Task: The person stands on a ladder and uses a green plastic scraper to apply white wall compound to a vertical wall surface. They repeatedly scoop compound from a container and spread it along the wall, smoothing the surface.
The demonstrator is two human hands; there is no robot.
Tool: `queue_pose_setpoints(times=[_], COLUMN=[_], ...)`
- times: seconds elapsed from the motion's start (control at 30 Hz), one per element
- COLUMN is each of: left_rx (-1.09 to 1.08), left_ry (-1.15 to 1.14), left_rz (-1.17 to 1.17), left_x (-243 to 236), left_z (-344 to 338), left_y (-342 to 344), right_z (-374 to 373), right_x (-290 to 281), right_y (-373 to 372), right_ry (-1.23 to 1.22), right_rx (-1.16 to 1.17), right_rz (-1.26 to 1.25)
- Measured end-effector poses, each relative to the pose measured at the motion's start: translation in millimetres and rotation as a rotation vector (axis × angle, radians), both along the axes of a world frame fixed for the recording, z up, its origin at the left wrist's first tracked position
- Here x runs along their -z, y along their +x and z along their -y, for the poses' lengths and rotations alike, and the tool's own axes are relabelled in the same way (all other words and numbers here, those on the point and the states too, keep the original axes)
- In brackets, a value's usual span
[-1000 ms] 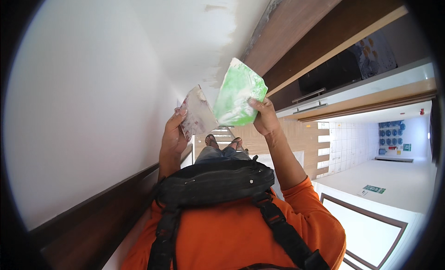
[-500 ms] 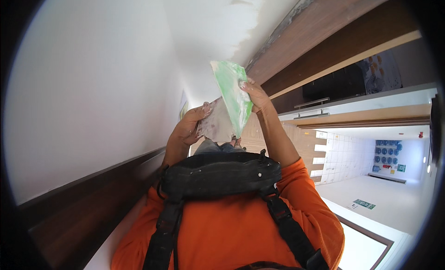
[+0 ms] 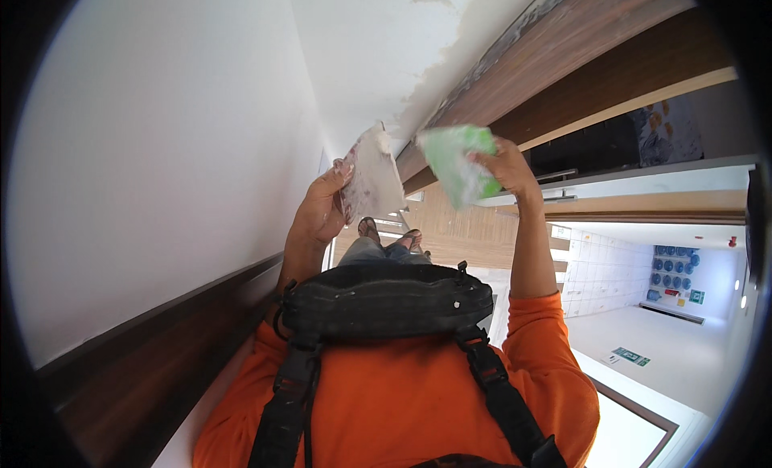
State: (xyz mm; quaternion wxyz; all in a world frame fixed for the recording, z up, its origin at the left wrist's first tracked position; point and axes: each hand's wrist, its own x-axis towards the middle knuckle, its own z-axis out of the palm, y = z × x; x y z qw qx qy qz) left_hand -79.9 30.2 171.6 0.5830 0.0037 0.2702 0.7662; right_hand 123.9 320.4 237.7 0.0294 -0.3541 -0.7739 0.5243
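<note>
My left hand [image 3: 320, 207] is closed on the edge of a flat, off-white plate [image 3: 375, 180] smeared with putty and dark stains. A small lump of pale putty sits at its top edge. In my right hand [image 3: 512, 169] is a green putty spreader [image 3: 457, 164], a thin flat sheet coated with white putty and blurred by motion. The spreader is held to the right of the plate, with a gap between the two. White putty marks the fingers of my left hand.
Ahead is a white wall [image 3: 362, 42] with uneven putty patches beside a brown wooden trim [image 3: 515, 74]. A plain wall [image 3: 177, 146] with a dark wooden rail [image 3: 161, 347] runs along my left. Drawer handles [image 3: 559, 176] are at the right. My sandalled feet [image 3: 410, 240] stand below.
My right hand has moved right with the spreader, away from the plate it overlapped before. My left hand has tilted the plate more upright, showing more of its smeared face.
</note>
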Motion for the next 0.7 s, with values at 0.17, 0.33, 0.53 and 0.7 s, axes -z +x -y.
queue_pose_setpoints(times=[0.17, 0.33, 0.53, 0.7], left_rx=[-0.109, -0.155, -0.105, -0.333], left_ry=[-0.041, -0.083, 0.030, -0.024], left_rz=[-0.006, 0.006, 0.020, -0.249], left_x=[-7.7, 9.9, -18.6, -31.7], left_z=[-9.1, -7.9, -0.6, -6.5], left_y=[5.4, 8.3, 9.0, 6.4], right_z=[82.2, 138.8, 132.8, 103.9], right_x=[3.6, 35.0, 88.9, 115.9], right_y=[2.5, -9.3, 8.8, 41.2], right_ry=[0.370, 0.563, 0.915, 0.020], right_rx=[0.279, 0.168, -0.171, 0.564], right_rz=[-0.493, -0.617, -0.299, -0.424])
